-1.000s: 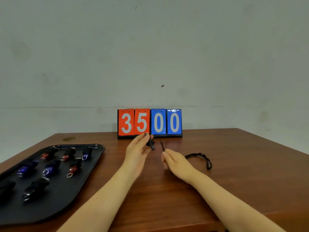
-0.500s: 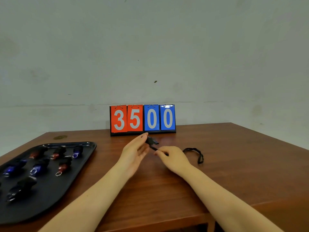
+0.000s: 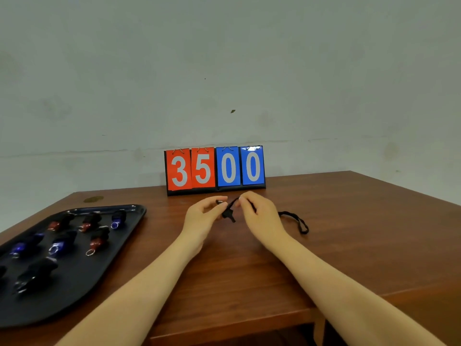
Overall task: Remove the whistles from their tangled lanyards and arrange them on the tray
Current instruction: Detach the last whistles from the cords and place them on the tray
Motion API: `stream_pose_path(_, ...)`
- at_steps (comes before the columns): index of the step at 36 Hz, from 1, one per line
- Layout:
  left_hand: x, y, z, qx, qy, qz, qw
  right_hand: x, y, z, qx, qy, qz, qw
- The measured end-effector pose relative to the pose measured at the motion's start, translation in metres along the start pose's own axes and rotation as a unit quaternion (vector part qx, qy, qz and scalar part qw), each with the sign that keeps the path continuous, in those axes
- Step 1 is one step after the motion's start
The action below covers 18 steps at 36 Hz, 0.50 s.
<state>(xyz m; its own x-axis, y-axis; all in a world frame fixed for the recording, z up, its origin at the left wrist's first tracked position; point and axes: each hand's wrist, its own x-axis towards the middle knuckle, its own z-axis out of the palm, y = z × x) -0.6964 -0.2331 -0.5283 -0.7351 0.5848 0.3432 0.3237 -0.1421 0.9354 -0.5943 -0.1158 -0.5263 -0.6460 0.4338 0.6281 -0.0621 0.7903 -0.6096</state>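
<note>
- Whistle (image 3: 227, 214), small and black, hangs between the two hands above the bench (image 3: 349, 245), at about 12 o'clock from the person and just in front of the scoreboard (image 3: 215, 169).
- Left hand (image 3: 203, 216) has its fingers (image 3: 220, 204) pinched on the whistle's top end; right hand (image 3: 259, 213) has its fingers (image 3: 243, 198) pinched on the lanyard (image 3: 295, 219) right at the joint.
- Lanyard's free loop trails off to 3 o'clock and lies on the bench behind the right wrist.
- Likely slip: the joint is tiny and half hidden, so a hard tug could snap the whistle out of the left pinch and send it skittering across the bench.
- Cord could also snag under the right wrist and tighten rather than release.
- Tray (image 3: 104, 275) at 9 o'clock already carries several whistles (image 3: 96, 242); a careless placement there could knock their rows askew.
</note>
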Motion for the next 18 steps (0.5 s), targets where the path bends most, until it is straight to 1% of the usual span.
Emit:
stream_pose_path(3, -0.002, 0.001, 0.002, -0.012, -0.016, -0.007, 1.000, 0.001, 0.001, -0.001, 0.036, 0.028, 0.037, 0.998)
stream_pose_path(6, -0.004, 0.006, 0.003, -0.074, -0.018, -0.032, 0.997, 0.003, 0.005, -0.003, 0.063, 0.052, 0.068, 0.994)
stream_pose_path(8, -0.006, 0.010, 0.005, -0.127, -0.019, -0.053, 0.990, 0.004, 0.007, -0.005, 0.064, 0.050, 0.082, 0.993)
stream_pose_path(10, -0.008, 0.012, 0.006, -0.193, -0.020, -0.075, 0.978, 0.004, 0.008, -0.005, 0.065, 0.022, 0.094, 0.993)
stream_pose_path(13, -0.010, 0.015, 0.005, -0.263, -0.017, -0.094, 0.960, 0.002, 0.008, -0.001, 0.062, -0.079, 0.120, 0.988)
stream_pose_path(15, -0.011, 0.014, 0.004, -0.292, -0.004, -0.103, 0.951, -0.001, 0.009, 0.003, 0.019, -0.131, 0.106, 0.985)
stream_pose_path(18, -0.009, 0.013, 0.002, -0.322, 0.001, -0.111, 0.940, -0.006, 0.003, 0.007, -0.044, -0.148, 0.062, 0.986)
